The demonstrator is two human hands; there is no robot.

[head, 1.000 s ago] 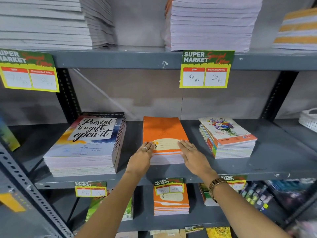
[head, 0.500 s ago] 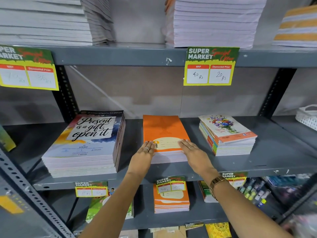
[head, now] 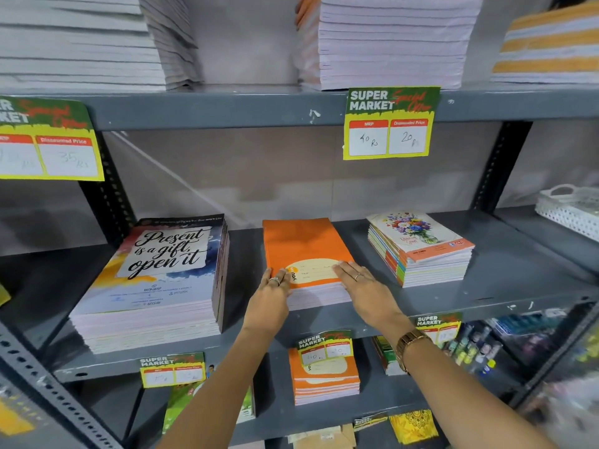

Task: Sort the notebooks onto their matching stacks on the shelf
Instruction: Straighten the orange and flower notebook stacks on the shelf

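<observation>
both hands [head: 319, 294] rested flat on the middle stack [head: 306, 254], at its near edge on the shelf [head: 505, 286]. a larger stack [head: 155, 280] lay left of the hands, a smaller stack [head: 421, 251] right of them.

Three notebook stacks on the middle shelf [head: 505, 280].

The orange stack [head: 304, 251] sits in the centre, its top cover plain orange with a cream label near the front edge, pages facing out. To its left, well apart, lies the larger, taller stack [head: 155, 273] with the "Present is a gift, open it" cover. To its right stands the floral stack [head: 418, 247], turned slightly askew, with multicoloured spines. The small print on the covers is too blurred to read.
</observation>
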